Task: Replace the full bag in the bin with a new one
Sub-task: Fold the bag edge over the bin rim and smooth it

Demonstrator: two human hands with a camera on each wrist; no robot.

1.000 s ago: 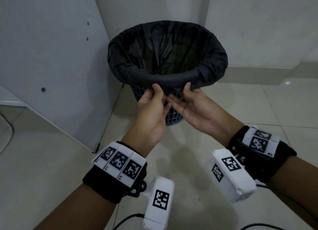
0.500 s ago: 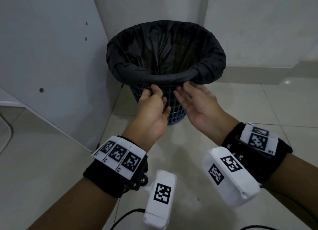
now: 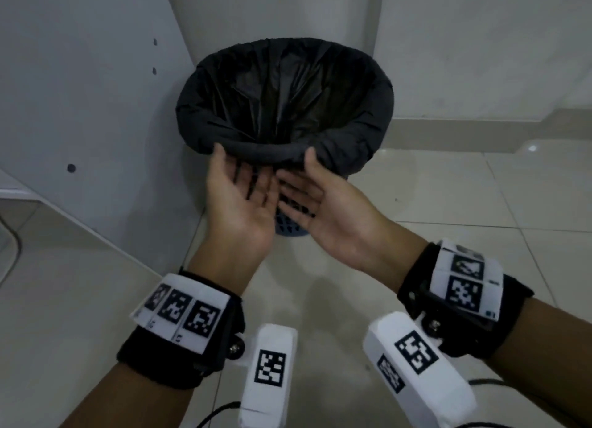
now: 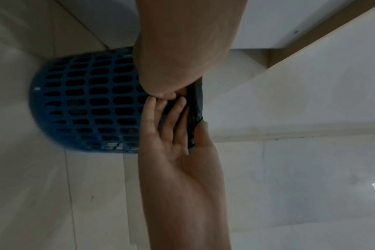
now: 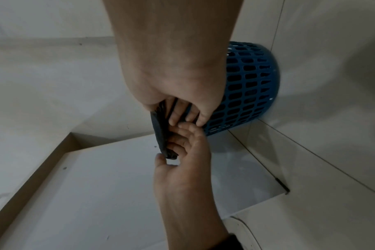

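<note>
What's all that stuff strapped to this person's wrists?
Both hands are bare, left hand and right hand. Each wrist wears a black band, left and right, topped with white panels printed with black square-code markers. A white boxy camera unit bearing similar markers hangs beneath each wrist, with thin black cables trailing off.

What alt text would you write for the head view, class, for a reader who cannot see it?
Two hands, left and right, palms up, reach under the folded edge of a black bag lining a blue bin, thumbs on the fold. The bin stands on a tiled floor in a corner.
</note>
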